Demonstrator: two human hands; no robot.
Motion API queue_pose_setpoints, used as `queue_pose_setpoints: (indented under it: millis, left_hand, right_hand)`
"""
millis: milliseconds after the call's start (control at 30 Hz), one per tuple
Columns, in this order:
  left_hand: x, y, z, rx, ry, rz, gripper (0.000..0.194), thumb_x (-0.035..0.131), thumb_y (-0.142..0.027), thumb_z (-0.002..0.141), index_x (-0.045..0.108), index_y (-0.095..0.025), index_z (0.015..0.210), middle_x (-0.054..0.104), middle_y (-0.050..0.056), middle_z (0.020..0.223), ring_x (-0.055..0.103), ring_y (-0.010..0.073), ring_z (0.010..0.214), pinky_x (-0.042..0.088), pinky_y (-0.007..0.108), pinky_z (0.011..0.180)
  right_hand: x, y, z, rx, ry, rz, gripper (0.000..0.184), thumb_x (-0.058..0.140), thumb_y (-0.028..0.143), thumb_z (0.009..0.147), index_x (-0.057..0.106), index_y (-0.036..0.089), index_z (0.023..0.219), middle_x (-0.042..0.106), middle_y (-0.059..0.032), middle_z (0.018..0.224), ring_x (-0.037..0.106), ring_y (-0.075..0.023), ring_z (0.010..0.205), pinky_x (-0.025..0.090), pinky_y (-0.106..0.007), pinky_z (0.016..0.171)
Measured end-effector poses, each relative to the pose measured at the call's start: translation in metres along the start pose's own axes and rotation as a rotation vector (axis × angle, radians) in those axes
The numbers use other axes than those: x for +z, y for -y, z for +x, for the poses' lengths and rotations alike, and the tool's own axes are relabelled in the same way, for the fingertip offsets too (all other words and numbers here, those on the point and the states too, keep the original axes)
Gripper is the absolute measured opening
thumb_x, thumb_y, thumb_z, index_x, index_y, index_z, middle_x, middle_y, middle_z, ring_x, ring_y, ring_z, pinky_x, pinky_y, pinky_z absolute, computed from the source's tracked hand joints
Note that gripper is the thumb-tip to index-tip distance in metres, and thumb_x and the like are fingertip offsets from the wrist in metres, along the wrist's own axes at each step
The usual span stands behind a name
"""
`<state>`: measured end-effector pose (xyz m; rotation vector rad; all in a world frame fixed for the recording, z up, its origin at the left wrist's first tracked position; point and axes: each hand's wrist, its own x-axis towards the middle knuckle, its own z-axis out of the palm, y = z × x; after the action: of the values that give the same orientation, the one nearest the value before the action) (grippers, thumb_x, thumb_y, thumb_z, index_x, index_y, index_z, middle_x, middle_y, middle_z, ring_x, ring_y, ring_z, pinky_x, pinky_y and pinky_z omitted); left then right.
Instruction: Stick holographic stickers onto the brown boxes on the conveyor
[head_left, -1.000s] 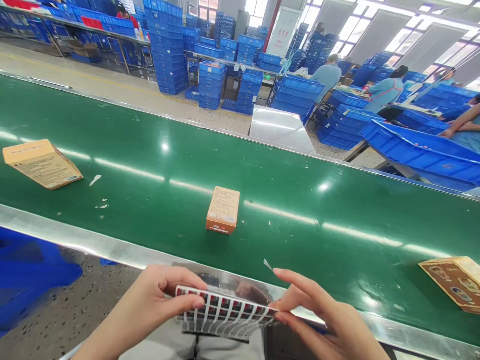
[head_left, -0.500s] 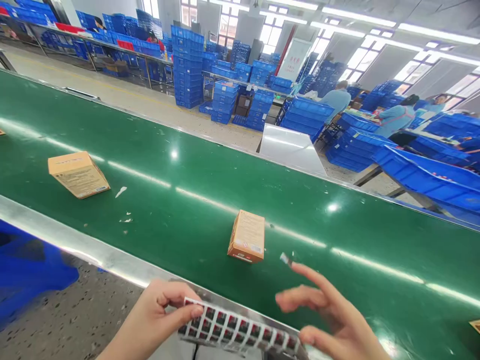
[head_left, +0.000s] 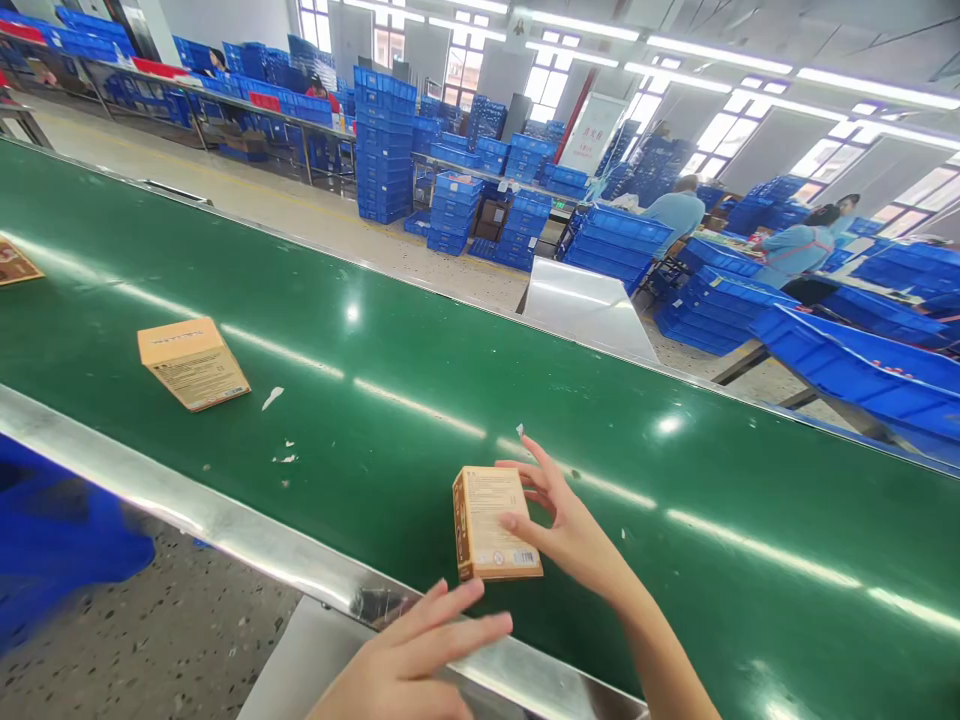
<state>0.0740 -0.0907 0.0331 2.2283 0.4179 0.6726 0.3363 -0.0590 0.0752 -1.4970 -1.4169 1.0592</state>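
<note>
A small tan cardboard box (head_left: pixel 491 520) lies on the green conveyor belt (head_left: pixel 712 480), close to its near metal rim (head_left: pixel 225 522). My right hand (head_left: pixel 566 525) reaches over the belt with its fingers spread; the thumb rests on the box's top and the fingers touch its right side. A tiny white sticker (head_left: pixel 519 432) clings to the raised index fingertip. My left hand (head_left: pixel 420 655) hovers over the rim just below the box, fingers stretched out flat, with nothing visible in it. The sticker sheet is out of view.
A second tan box (head_left: pixel 193 362) lies further left on the belt, and part of a third (head_left: pixel 15 262) shows at the left edge. White scraps (head_left: pixel 271 398) dot the belt. Beyond it are a metal chute (head_left: pixel 589 305), stacked blue crates (head_left: pixel 382 145) and seated workers (head_left: pixel 795 250).
My right hand has reached forward onto the belt and touched the small box, which has turned. My left hand has opened out, and the sticker sheet it pinched is no longer seen.
</note>
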Motion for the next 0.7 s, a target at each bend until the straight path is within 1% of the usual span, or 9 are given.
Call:
queue_pose_setpoints:
  millis: [33, 100, 167, 233, 333, 400, 533, 600, 700]
  left_hand:
    - [0.003, 0.005, 0.004, 0.029, -0.007, 0.074, 0.014, 0.070, -0.027, 0.096, 0.072, -0.023, 0.083, 0.053, 0.005, 0.152, 0.039, 0.0302, 0.149, 0.032, 0.050, 0.125]
    - [0.009, 0.013, 0.014, 0.109, -0.025, 0.170, 0.014, 0.082, -0.024, 0.084, 0.070, -0.021, 0.078, 0.042, 0.006, 0.159, 0.035, 0.0345, 0.149, 0.031, 0.054, 0.124]
    - [0.012, 0.015, 0.026, 0.144, -0.022, 0.214, 0.017, 0.084, -0.021, 0.078, 0.067, -0.019, 0.077, 0.039, 0.009, 0.160, 0.036, 0.0367, 0.149, 0.034, 0.055, 0.123]
    - [0.010, 0.010, 0.036, 0.121, 0.025, 0.229, 0.013, 0.078, -0.014, 0.079, 0.066, -0.017, 0.078, 0.040, 0.010, 0.159, 0.038, 0.0357, 0.148, 0.036, 0.055, 0.122]
    - [0.001, -0.005, 0.047, 0.101, 0.096, 0.219, 0.010, 0.065, -0.008, 0.086, 0.066, -0.017, 0.083, 0.043, 0.008, 0.158, 0.040, 0.0308, 0.148, 0.037, 0.050, 0.123]
    - [-0.001, -0.011, 0.051, 0.108, 0.103, 0.212, 0.012, 0.062, -0.008, 0.090, 0.067, -0.017, 0.085, 0.045, 0.008, 0.157, 0.041, 0.0294, 0.147, 0.039, 0.046, 0.123]
    - [0.012, -0.012, 0.054, 0.133, 0.068, 0.199, 0.008, 0.065, -0.015, 0.092, 0.069, -0.015, 0.085, 0.044, 0.010, 0.158, 0.041, 0.0314, 0.147, 0.040, 0.046, 0.123]
    - [0.018, -0.012, 0.056, 0.141, 0.061, 0.208, 0.008, 0.066, -0.017, 0.092, 0.069, -0.015, 0.085, 0.042, 0.009, 0.159, 0.041, 0.0324, 0.147, 0.042, 0.047, 0.122]
    - [0.017, -0.018, 0.060, 0.127, 0.133, 0.239, 0.007, 0.068, -0.016, 0.092, 0.070, -0.015, 0.086, 0.038, 0.008, 0.161, 0.043, 0.0330, 0.146, 0.046, 0.048, 0.119]
  right_hand:
    - [0.002, 0.002, -0.004, -0.012, -0.053, 0.024, 0.084, 0.073, 0.051, 0.085, 0.033, 0.024, 0.154, 0.057, -0.0153, 0.144, 0.057, -0.0281, 0.130, 0.045, -0.053, 0.112]
    - [0.005, 0.006, -0.009, -0.012, -0.214, 0.104, 0.066, 0.071, 0.059, 0.085, 0.053, 0.024, 0.138, 0.058, -0.0155, 0.145, 0.056, -0.0304, 0.132, 0.048, -0.051, 0.109]
    - [0.007, 0.011, -0.012, 0.040, -0.349, 0.202, 0.056, 0.071, 0.067, 0.083, 0.065, 0.022, 0.117, 0.063, -0.0155, 0.139, 0.061, -0.0320, 0.125, 0.052, -0.049, 0.104]
    - [0.008, 0.017, -0.015, 0.133, -0.405, 0.264, 0.055, 0.075, 0.071, 0.077, 0.070, 0.021, 0.100, 0.067, -0.0153, 0.133, 0.065, -0.0326, 0.117, 0.053, -0.047, 0.100]
    - [0.004, 0.026, -0.020, 0.254, -0.383, 0.255, 0.057, 0.080, 0.073, 0.068, 0.073, 0.020, 0.086, 0.070, -0.0136, 0.128, 0.066, -0.0326, 0.114, 0.051, -0.044, 0.101]
    - [-0.001, 0.031, -0.025, 0.295, -0.353, 0.226, 0.057, 0.081, 0.074, 0.067, 0.072, 0.020, 0.081, 0.071, -0.0125, 0.126, 0.064, -0.0322, 0.115, 0.050, -0.042, 0.101]
    - [-0.012, 0.035, -0.036, 0.304, -0.308, 0.169, 0.056, 0.080, 0.074, 0.066, 0.064, 0.020, 0.068, 0.072, -0.0131, 0.123, 0.064, -0.0330, 0.114, 0.052, -0.038, 0.094]
    - [-0.014, 0.034, -0.041, 0.312, -0.300, 0.151, 0.057, 0.080, 0.075, 0.067, 0.062, 0.021, 0.067, 0.072, -0.0137, 0.121, 0.065, -0.0337, 0.113, 0.052, -0.038, 0.092]
    - [-0.015, 0.032, -0.046, 0.307, -0.333, 0.141, 0.056, 0.079, 0.074, 0.068, 0.064, 0.021, 0.070, 0.072, -0.0139, 0.121, 0.065, -0.0335, 0.110, 0.053, -0.037, 0.088]
